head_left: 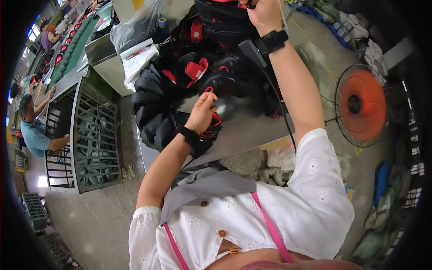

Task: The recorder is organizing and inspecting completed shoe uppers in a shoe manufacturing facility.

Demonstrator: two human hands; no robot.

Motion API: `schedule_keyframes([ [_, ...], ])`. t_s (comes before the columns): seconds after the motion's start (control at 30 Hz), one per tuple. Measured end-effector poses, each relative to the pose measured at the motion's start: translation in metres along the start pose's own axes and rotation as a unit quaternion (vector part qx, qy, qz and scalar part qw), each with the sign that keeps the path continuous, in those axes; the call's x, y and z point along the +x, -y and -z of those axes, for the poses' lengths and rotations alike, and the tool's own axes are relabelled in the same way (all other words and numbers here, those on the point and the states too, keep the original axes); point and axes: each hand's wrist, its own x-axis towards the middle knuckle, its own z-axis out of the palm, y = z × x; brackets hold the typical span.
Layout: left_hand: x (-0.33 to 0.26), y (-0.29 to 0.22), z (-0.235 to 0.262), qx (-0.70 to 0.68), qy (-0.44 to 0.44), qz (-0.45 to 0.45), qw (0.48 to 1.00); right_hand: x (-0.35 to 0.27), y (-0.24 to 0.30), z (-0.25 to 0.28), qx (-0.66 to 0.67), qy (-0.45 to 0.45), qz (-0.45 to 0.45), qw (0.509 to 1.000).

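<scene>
Matt black cloth shoe uppers (153, 117) on a smooth grey metal table (252, 130).

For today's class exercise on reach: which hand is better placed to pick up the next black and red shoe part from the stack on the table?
Left, probably. The left hand already rests on the stack of shoe parts at the table edge, while the right hand is raised far off, seemingly gripping something at the frame's top.

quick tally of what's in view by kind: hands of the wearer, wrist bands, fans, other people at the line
Wearer's hands: 2, left hand on the black and red pieces, right hand raised
Black wrist bands: 2
Orange fan: 1
Other people: at least 2
Total: 7
</scene>
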Motion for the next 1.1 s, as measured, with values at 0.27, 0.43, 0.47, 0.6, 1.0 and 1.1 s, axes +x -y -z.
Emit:
schedule_keyframes([
  [0.27, 0.033, -0.096, -0.020, -0.097, 0.046, -0.152, 0.983, 0.038, 0.088, -0.089, -0.023, 0.088, 0.197, 0.976],
  [0.43, 0.002, -0.188, -0.035, -0.049, 0.092, -0.318, 0.942, 0.043, 0.118, -0.138, 0.069, 0.204, 0.284, 0.934],
  [0.47, -0.012, -0.210, -0.031, -0.022, 0.101, -0.356, 0.929, 0.048, 0.114, -0.145, 0.108, 0.245, 0.311, 0.912],
  [0.6, -0.114, -0.275, 0.001, 0.097, 0.021, -0.389, 0.916, 0.068, 0.081, -0.172, 0.116, 0.210, 0.212, 0.947],
  [1.0, -0.501, -0.240, 0.144, 0.237, -0.434, -0.248, 0.833, -0.034, -0.146, -0.348, 0.100, 0.030, -0.372, 0.922],
  [1.1, -0.574, -0.243, 0.155, 0.293, -0.470, -0.224, 0.801, -0.076, -0.175, -0.410, 0.034, 0.105, -0.381, 0.918],
])
